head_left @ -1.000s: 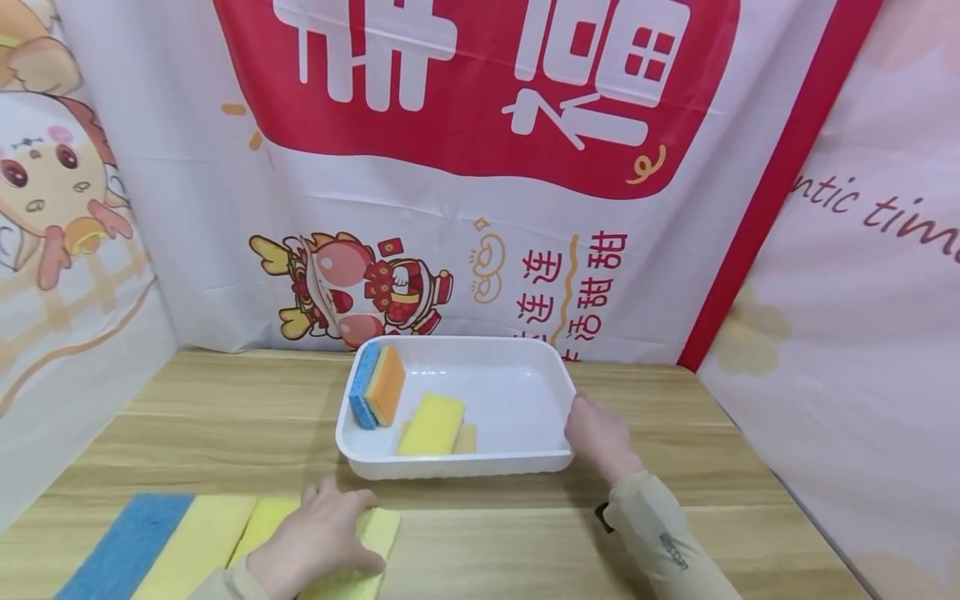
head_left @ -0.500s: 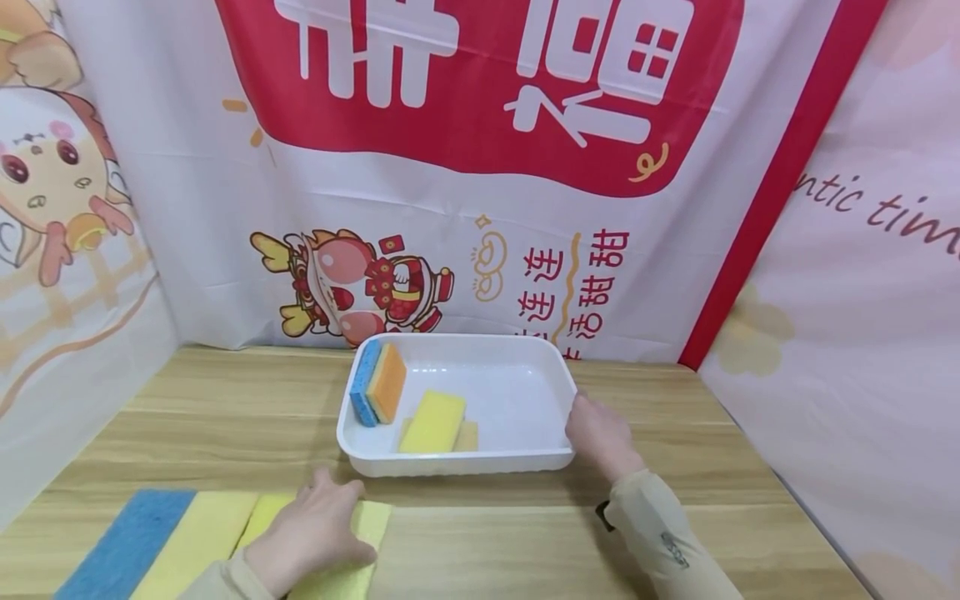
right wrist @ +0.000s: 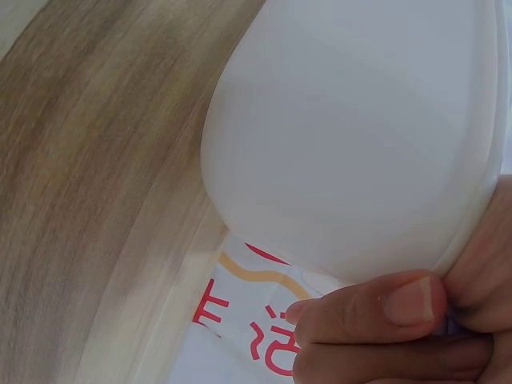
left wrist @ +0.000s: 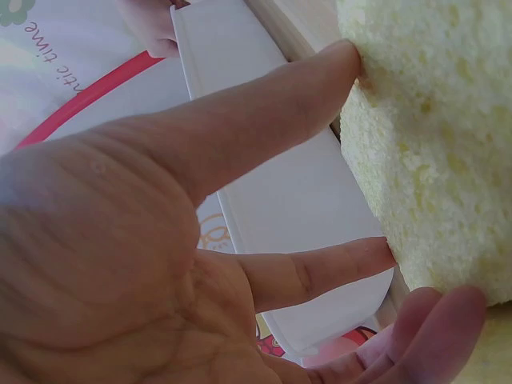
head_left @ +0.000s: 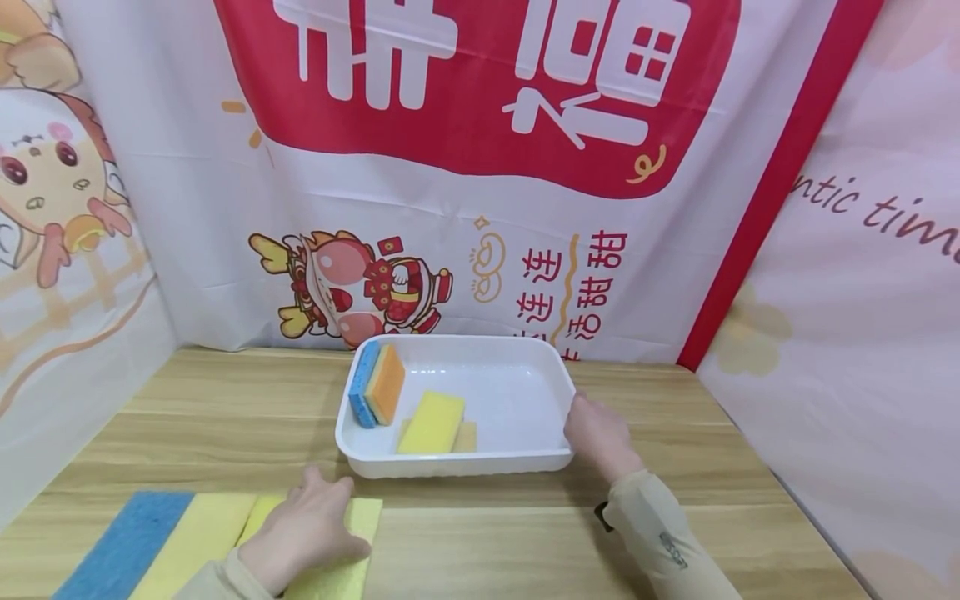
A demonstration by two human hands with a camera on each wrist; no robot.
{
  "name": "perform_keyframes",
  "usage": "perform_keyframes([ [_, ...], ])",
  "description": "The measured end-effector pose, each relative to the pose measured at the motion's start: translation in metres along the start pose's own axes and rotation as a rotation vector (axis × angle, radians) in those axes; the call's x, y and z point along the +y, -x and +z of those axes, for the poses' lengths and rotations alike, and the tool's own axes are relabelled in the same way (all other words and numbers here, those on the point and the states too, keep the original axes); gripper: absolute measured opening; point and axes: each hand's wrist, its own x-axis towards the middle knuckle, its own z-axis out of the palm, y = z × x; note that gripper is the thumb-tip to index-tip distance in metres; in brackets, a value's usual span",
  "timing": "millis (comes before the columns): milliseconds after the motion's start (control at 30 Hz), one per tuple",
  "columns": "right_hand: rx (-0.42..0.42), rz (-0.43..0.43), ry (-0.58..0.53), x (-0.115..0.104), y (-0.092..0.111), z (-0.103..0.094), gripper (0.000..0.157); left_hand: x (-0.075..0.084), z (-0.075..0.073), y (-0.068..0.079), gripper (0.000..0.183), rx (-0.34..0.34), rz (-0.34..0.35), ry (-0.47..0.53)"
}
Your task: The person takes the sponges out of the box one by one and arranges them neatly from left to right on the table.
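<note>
My left hand (head_left: pixel 303 525) rests over a pale yellow sponge (head_left: pixel 366 518) on the table; in the left wrist view, its thumb and fairly straight fingers touch the sponge's edge. That sponge lies at the right end of a row with a blue sponge (head_left: pixel 123 546), a light yellow one (head_left: pixel 198 542) and a brighter yellow one (head_left: pixel 257 515). The white tray (head_left: pixel 480 465) stands farther back. My right hand (head_left: pixel 600 429) grips the tray's right end, fingers curled at its rim in the right wrist view.
Inside the tray, a blue sponge (head_left: pixel 363 383) and an orange sponge (head_left: pixel 387 383) stand on edge at the left. A yellow sponge (head_left: pixel 432 423) lies across a beige one (head_left: pixel 467 437). Printed cloth (head_left: pixel 480 192) hangs behind the wooden table (head_left: pixel 660 387).
My left hand has slid the pale yellow sponge a little leftward toward the others in the row. The right hand and the tray have stayed put.
</note>
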Motion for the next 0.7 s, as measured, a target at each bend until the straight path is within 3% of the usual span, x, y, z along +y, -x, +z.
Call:
perform_keyframes([
  [467,-0.013,0.012,0.004,-0.0002,-0.0019,-0.0009,0.035,0.0002,-0.0011,-0.0002,0.075,-0.017,-0.007,0.002],
  [700,0.012,-0.003,0.009,-0.0002,0.0002,0.0002,0.030,0.0007,-0.0005,-0.0008,0.089,-0.069,-0.023,-0.033],
])
